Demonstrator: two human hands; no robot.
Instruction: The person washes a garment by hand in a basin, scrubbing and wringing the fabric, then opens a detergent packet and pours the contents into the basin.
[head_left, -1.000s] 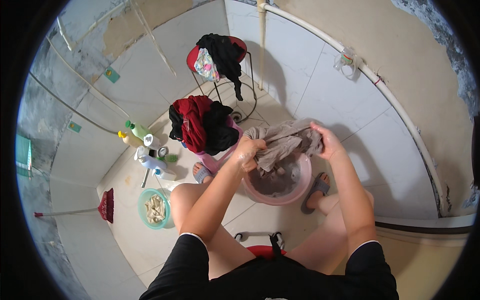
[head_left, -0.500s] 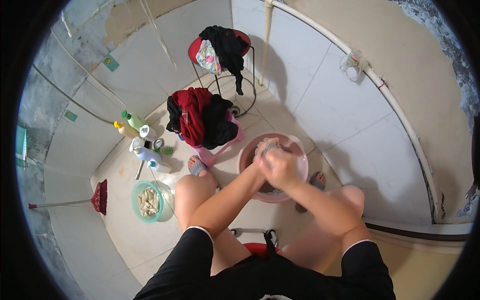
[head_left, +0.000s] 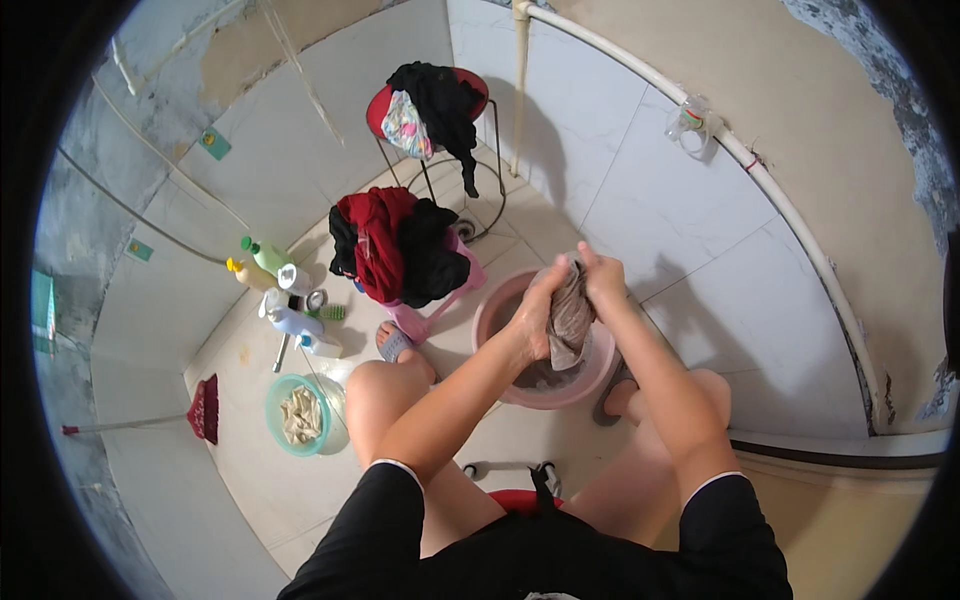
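A wet greyish-beige piece of cloth point(head_left: 571, 325), bunched lengthwise, hangs between my hands above the pink basin point(head_left: 482, 335). My left hand point(head_left: 535, 318) presses against its left side, with the thumb raised near the top. On the other side my right hand point(head_left: 604, 282) grips its upper right part. What kind of garment the cloth is cannot be made out. Water with some suds shows in the basin below the cloth's lower end.
Red and black clothes point(head_left: 385, 240) lie heaped on a pink stool point(head_left: 410, 322). Farther back, a red round stool point(head_left: 376, 108) bears more clothes. Several bottles point(head_left: 290, 318) stand left, by a green basin point(head_left: 270, 420) holding pale cloth. A broom point(head_left: 203, 409) leans left.
My hands were pressed together, blurred, over the basin. Now they have moved apart slightly, and the cloth hangs opened out between them. The view has shifted a little.
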